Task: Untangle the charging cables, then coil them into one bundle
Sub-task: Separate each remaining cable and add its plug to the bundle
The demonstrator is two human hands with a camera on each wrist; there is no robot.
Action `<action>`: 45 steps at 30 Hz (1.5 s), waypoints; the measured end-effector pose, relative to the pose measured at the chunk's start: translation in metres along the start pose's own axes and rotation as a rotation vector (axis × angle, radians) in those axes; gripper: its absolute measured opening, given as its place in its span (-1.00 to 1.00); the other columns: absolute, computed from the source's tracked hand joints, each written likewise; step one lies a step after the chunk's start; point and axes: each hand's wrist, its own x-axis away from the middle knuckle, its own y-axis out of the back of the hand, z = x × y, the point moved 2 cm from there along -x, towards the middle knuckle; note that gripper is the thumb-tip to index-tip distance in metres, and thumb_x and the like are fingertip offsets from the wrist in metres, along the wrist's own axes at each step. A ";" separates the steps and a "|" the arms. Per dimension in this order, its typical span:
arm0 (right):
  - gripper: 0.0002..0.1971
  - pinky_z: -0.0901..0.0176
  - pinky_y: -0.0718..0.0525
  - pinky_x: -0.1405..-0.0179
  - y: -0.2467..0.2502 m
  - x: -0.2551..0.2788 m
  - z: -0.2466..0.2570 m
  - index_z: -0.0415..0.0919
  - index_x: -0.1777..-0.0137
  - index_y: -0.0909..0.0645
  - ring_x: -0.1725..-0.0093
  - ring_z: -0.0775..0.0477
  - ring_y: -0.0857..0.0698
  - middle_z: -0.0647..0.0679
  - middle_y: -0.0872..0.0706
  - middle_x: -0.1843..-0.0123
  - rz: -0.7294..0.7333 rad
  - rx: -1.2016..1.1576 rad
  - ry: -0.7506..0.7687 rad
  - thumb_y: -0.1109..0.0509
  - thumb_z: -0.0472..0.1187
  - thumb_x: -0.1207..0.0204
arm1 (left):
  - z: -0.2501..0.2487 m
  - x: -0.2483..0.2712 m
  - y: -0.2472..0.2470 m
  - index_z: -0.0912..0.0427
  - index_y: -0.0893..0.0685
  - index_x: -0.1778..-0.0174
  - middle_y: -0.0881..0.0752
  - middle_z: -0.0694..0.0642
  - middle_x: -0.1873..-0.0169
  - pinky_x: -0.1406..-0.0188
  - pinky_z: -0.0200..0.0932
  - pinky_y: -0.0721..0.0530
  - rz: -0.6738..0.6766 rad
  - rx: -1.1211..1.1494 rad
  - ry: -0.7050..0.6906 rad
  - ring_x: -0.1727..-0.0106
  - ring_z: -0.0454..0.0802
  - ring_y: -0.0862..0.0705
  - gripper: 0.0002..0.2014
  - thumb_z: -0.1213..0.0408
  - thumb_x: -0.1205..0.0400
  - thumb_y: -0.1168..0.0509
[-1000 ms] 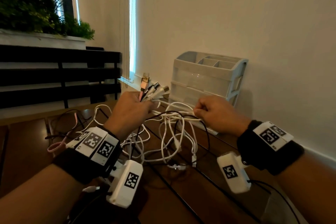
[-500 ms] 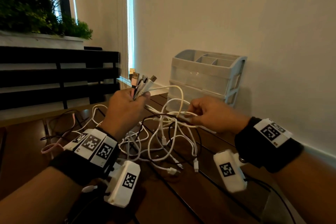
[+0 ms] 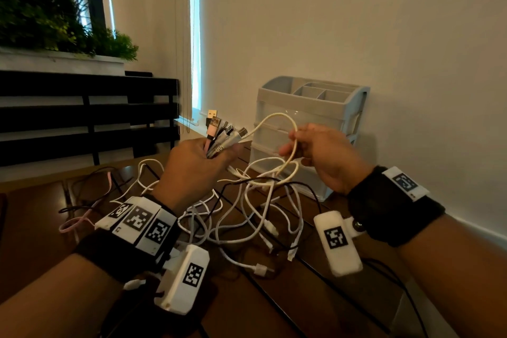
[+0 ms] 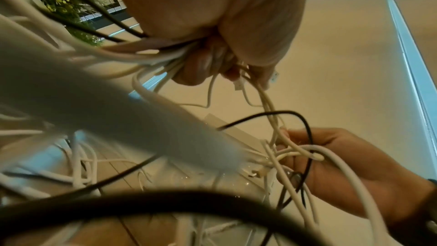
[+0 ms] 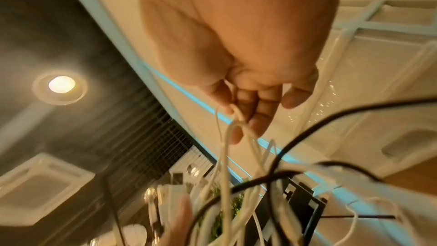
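Glossy wooden table (image 3: 274,310) (plastic-sheathed cables (image 3: 247,211))

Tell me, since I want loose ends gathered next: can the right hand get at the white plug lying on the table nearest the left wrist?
Probably not yet. The right hand is pinching a white cable loop, and tangled cables hang between it and the plug.

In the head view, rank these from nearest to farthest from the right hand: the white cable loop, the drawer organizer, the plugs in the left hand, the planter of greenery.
1. White cable loop: pinched in the right hand itself.
2. Drawer organizer and plugs in the left hand: too close to call; organizer just behind, plugs to its left.
3. Planter of greenery: far left, on the ledge.
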 end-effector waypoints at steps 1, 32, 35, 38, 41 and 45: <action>-0.78 0.12 -0.55 0.18 0.004 -0.005 -0.003 -0.21 0.00 -0.58 0.26 -0.05 -0.70 -0.10 -0.75 0.31 -0.076 -0.042 -0.034 -0.09 -0.24 -0.73 | 0.000 0.000 0.001 0.06 -0.57 0.52 -0.60 0.00 0.57 0.45 -0.21 -0.43 0.017 -0.005 -0.002 0.49 -0.12 -0.57 -0.60 -0.11 -0.51 -0.41; -0.83 0.37 -0.67 0.29 -0.025 0.010 0.005 -0.01 0.12 -0.58 0.24 0.14 -0.68 0.08 -0.68 0.21 0.046 0.565 0.376 -0.54 -0.12 -0.43 | -0.001 -0.001 0.003 0.09 -0.58 0.45 -0.52 -0.13 0.76 0.54 -0.24 -0.36 0.197 0.172 0.068 0.71 -0.29 -0.44 -0.67 0.13 -0.65 -0.33; -0.77 0.23 -0.74 0.18 -0.061 0.020 0.006 -0.08 0.01 -0.61 0.19 0.11 -0.70 0.03 -0.73 0.12 0.213 0.580 0.377 -0.54 -0.06 -0.43 | -0.006 -0.001 0.002 0.09 -0.62 0.45 -0.57 -0.09 0.73 0.60 -0.34 -0.40 0.211 0.163 0.025 0.69 -0.28 -0.48 -0.69 0.15 -0.64 -0.35; -0.82 0.03 -0.73 0.12 -0.063 0.012 0.009 -0.15 0.03 -0.63 0.18 0.00 -0.70 -0.04 -0.73 0.15 0.208 0.612 0.381 -0.50 -0.09 -0.49 | -0.010 -0.001 0.005 0.09 -0.62 0.48 -0.58 -0.16 0.74 0.65 -0.49 -0.38 0.157 0.092 -0.004 0.67 -0.32 -0.52 -0.66 0.13 -0.64 -0.35; -0.83 0.22 -0.59 0.22 -0.056 0.010 0.005 -0.08 0.10 -0.64 0.24 0.12 -0.62 0.09 -0.67 0.23 0.404 0.844 0.336 -0.51 -0.02 -0.47 | -0.006 -0.007 0.011 0.11 -0.55 0.56 -0.47 -0.08 0.79 0.67 -0.41 -0.32 0.047 0.025 0.003 0.70 -0.23 -0.42 -0.58 0.03 -0.59 -0.37; -0.84 0.22 -0.59 0.15 -0.040 0.013 -0.007 -0.13 0.12 -0.65 0.18 0.12 -0.64 0.06 -0.69 0.22 0.371 0.867 0.400 -0.49 -0.06 -0.49 | 0.000 -0.012 0.014 0.29 -0.70 0.39 -0.57 0.12 0.59 0.51 -0.20 -0.40 -0.008 0.014 0.063 0.55 -0.06 -0.48 -0.58 -0.02 -0.58 -0.38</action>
